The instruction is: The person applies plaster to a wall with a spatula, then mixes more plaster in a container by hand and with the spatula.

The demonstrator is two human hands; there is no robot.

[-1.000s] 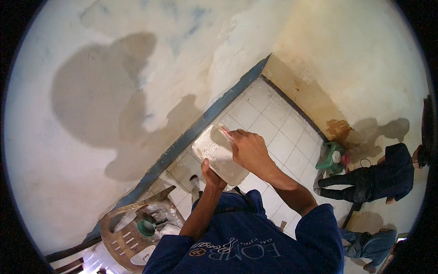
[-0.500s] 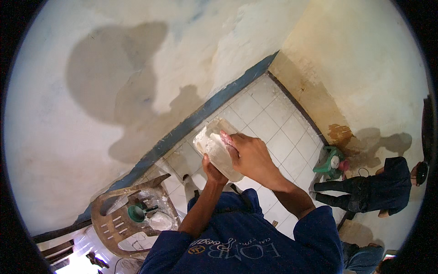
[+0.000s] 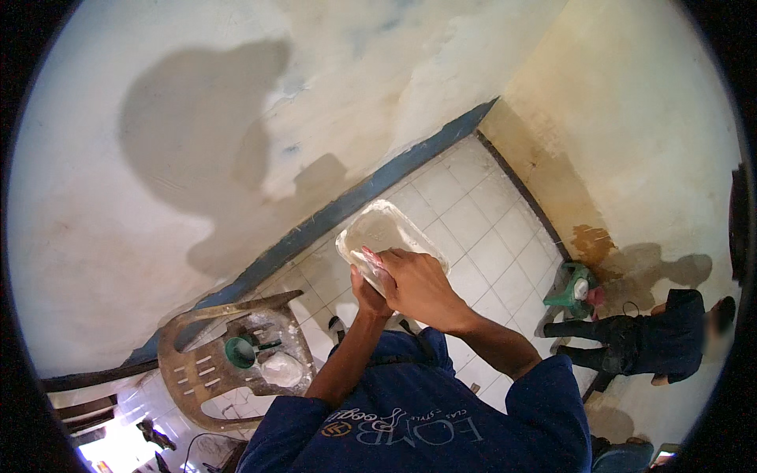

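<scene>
My left hand (image 3: 368, 296) grips the near left side of a whitish, see-through rectangular tub (image 3: 383, 206), held up in front of my body. White paste is smeared along its rim and inner walls. In my right hand (image 3: 426, 290) is a pink-handled tool (image 3: 369, 256) with white smears, closed in by the fingers. The tool lies at the near left edge of the tub, right beside my left hand's fingers. Its working end is mostly hidden, so I cannot tell its exact kind.
At lower left, a worn plastic chair (image 3: 183, 370) bears a green dipper (image 3: 240, 352) and a white powdery heap (image 3: 281, 369). A blue-banded wall (image 3: 339, 206) runs ahead. To the right, a person in dark clothes (image 3: 670, 335) stands by a green stool (image 3: 561, 293).
My right hand and the pink-handled tool have moved left and nearer, from over the tub's middle to its near left edge. More of the tub's inside now shows.
</scene>
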